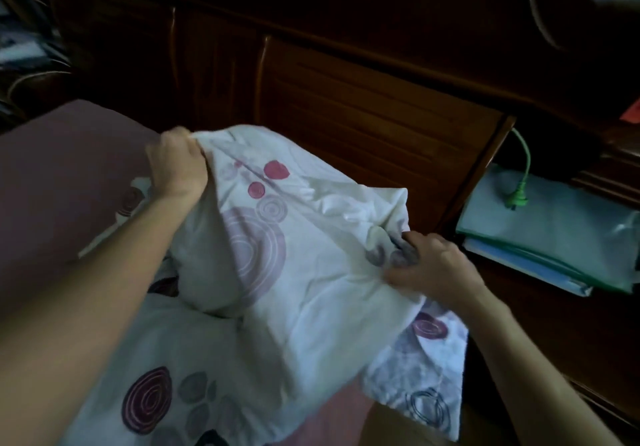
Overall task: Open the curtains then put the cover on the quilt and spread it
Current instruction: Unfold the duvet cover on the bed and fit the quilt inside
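A white quilt cover point(294, 272) printed with pink, purple and grey circles lies bunched over the bed, stuffed with something bulky that I take for the quilt. My left hand point(176, 165) grips the cover's upper corner and holds it raised. My right hand point(433, 265) pinches a gathered fold of the cover at its right edge. More of the same printed fabric point(156, 393) spreads below toward me, and a corner point(426, 376) hangs off to the right.
The bed has a mauve sheet point(62, 175) at the left. Dark wooden cabinets point(363, 116) stand close behind the bed. At the right, a shelf holds stacked folders point(547, 237) and a green power plug point(512, 199) on its cord. The room is dim.
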### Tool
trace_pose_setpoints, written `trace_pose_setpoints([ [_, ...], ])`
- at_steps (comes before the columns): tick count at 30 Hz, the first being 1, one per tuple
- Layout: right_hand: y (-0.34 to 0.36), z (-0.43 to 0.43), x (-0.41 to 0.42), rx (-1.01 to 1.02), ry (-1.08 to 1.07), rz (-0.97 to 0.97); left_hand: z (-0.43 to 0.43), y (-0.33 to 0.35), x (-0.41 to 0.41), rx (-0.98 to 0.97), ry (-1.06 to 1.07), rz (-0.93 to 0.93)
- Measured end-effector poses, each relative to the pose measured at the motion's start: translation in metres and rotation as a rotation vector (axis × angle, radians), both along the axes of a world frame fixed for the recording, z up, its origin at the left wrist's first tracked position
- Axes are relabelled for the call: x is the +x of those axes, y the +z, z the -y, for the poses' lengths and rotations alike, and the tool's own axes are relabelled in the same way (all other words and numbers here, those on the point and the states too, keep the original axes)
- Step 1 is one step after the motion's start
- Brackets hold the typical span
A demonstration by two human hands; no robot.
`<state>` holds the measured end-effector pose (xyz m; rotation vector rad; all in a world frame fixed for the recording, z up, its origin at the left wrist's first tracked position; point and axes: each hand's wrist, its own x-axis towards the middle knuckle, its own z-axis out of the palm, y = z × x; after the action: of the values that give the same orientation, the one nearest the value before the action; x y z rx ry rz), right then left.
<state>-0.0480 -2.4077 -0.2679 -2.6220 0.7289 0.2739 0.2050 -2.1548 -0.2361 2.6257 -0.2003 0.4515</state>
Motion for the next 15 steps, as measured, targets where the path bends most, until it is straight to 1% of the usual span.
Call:
trace_pose_setpoints([
  [2,-0.030,0.006,0.009,0.030,-0.102,0.072,0.002,-0.026,0.002,-0.038,0.074,-0.078],
  [4,-0.056,0.017,0.022,-0.033,-0.157,0.137,0.003,-0.043,0.011,-0.061,0.093,-0.132],
  [6,-0.075,0.028,0.041,-0.037,-0.213,0.187,0.011,-0.057,0.027,-0.111,0.089,-0.236],
  [8,-0.085,0.038,0.067,0.068,-0.256,0.248,0.023,-0.070,0.043,-0.243,0.018,-0.363],
  [9,-0.087,0.039,0.077,0.129,-0.263,0.294,0.029,-0.074,0.046,-0.290,-0.029,-0.369],
  [10,-0.090,0.038,0.084,0.163,-0.256,0.350,0.035,-0.079,0.045,-0.275,-0.074,-0.350],
  [11,-0.094,0.034,0.088,0.161,-0.243,0.403,0.041,-0.086,0.040,-0.199,-0.108,-0.318],
  [13,-0.109,0.016,0.078,0.098,-0.233,0.459,0.051,-0.105,0.012,0.030,-0.124,-0.210],
  [15,-0.138,-0.014,0.056,0.079,-0.203,0.418,0.058,-0.135,-0.034,0.219,-0.159,-0.117],
])
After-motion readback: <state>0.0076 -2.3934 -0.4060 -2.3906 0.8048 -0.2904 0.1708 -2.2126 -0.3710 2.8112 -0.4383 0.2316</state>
